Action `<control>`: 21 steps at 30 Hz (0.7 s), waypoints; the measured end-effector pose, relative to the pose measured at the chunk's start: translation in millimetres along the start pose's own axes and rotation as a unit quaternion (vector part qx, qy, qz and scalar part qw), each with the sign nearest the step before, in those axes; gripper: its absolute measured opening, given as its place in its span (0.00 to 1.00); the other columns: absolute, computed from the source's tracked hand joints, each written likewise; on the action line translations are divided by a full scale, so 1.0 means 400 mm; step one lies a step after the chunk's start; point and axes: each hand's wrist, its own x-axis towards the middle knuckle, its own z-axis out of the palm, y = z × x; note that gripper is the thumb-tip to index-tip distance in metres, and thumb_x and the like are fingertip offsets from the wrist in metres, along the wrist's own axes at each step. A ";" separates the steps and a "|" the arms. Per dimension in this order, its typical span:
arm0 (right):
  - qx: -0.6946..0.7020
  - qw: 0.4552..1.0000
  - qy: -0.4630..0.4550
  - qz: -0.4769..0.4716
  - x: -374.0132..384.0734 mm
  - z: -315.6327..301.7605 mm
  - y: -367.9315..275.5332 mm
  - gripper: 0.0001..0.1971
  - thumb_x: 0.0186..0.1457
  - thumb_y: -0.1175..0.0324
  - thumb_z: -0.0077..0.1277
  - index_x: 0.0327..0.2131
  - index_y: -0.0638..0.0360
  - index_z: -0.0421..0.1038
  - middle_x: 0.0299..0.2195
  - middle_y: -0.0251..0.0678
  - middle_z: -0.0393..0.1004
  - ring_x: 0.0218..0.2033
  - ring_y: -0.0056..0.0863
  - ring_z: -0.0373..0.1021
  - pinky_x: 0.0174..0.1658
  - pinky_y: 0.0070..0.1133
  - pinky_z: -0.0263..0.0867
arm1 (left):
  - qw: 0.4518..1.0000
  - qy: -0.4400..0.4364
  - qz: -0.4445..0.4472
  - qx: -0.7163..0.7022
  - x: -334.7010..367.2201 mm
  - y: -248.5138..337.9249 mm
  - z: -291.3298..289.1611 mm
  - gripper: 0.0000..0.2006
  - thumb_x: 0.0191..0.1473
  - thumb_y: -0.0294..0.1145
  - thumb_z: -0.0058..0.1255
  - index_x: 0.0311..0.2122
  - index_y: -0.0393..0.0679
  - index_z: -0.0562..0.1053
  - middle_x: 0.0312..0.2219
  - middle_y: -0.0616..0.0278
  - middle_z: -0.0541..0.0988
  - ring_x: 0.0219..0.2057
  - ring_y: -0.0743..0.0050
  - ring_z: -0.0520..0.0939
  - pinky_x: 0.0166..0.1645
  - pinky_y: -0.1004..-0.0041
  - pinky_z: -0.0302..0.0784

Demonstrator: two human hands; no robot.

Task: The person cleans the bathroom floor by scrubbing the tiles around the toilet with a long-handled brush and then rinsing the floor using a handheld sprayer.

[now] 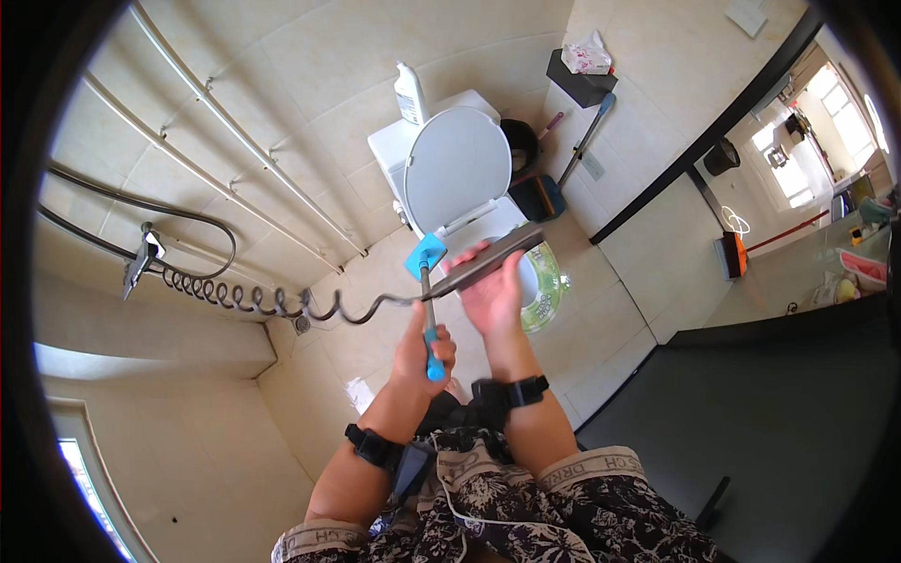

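My left hand (pixel 422 355) is closed around the blue grip of a scrubbing brush (pixel 427 298). Its grey shaft points up and away to a flat blue head (pixel 426 255). In my right hand (pixel 495 296), a long dark grey hand shower (pixel 493 261) lies across the palm, with the thumb over its near side. Its thin end crosses in front of the brush shaft, where a dark coiled hose (pixel 249 298) joins it. Beyond both hands stands a white toilet with its lid (pixel 460 159) raised. A green patterned seat ring (pixel 544 305) shows partly behind my right hand.
A white bottle (pixel 409 94) stands on the tank. Right of the toilet are a dark bin (pixel 519 144), a long-handled dustpan (pixel 540 197) and a tissue pack (pixel 587 54) on a black holder. White pipes (pixel 239 141) and a hose fixture (pixel 143 261) line the left wall.
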 end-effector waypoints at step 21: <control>-0.220 0.968 0.049 -0.113 0.093 0.105 0.014 0.25 0.50 0.39 0.39 0.25 0.56 0.60 0.13 0.31 0.61 0.15 0.24 0.60 0.17 0.20 0.57 | 0.986 0.108 -0.038 -0.121 -0.146 0.303 -0.480 0.10 0.51 0.31 0.44 0.29 0.34 0.60 0.18 0.66 0.65 0.12 0.87 0.63 0.12 0.88 0.63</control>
